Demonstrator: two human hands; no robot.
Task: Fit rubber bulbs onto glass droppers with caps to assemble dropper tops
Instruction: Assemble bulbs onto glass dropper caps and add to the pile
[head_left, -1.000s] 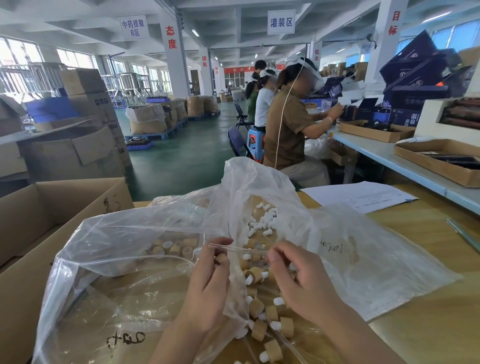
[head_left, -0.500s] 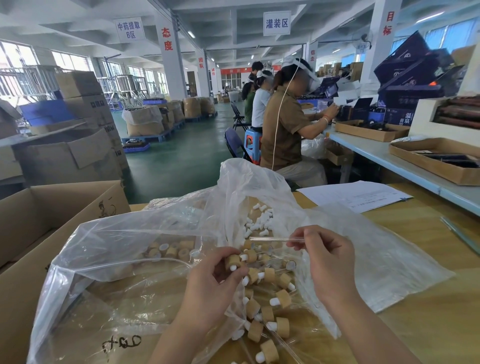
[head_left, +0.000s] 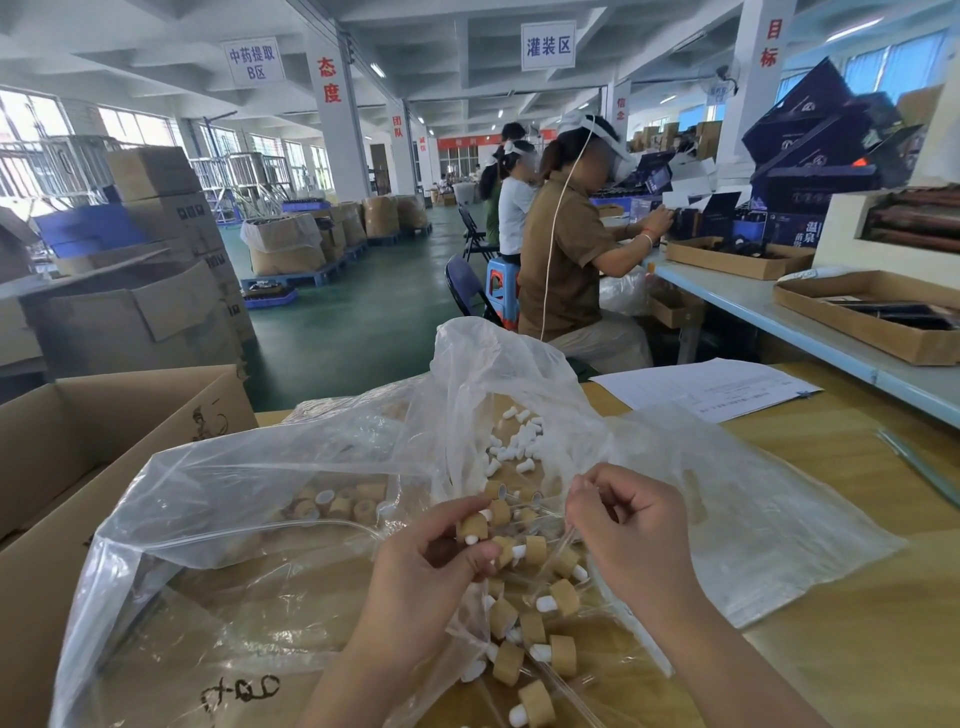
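My left hand (head_left: 431, 571) pinches a tan cap (head_left: 474, 527) with a white rubber bulb showing at its lower end. My right hand (head_left: 628, 525) is curled round a clear glass dropper tube (head_left: 567, 540), which slants down toward the cap; tube and cap are a short gap apart. Below both hands lies a pile of tan caps with white bulbs (head_left: 545, 623) on the clear plastic bag (head_left: 260, 493). Loose white rubber bulbs (head_left: 514, 441) lie farther back. More tan caps (head_left: 337, 504) sit inside the bag at the left.
An open cardboard box (head_left: 78, 441) stands at the left. A paper sheet (head_left: 717, 389) and a thin rod (head_left: 914, 462) lie on the wooden table (head_left: 857, 623) to the right. A seated person (head_left: 566, 260) works at the bench ahead.
My right hand came down and nearer with the glass tube, turning it from level to slanted. My left hand lifted the cap up toward the tube.
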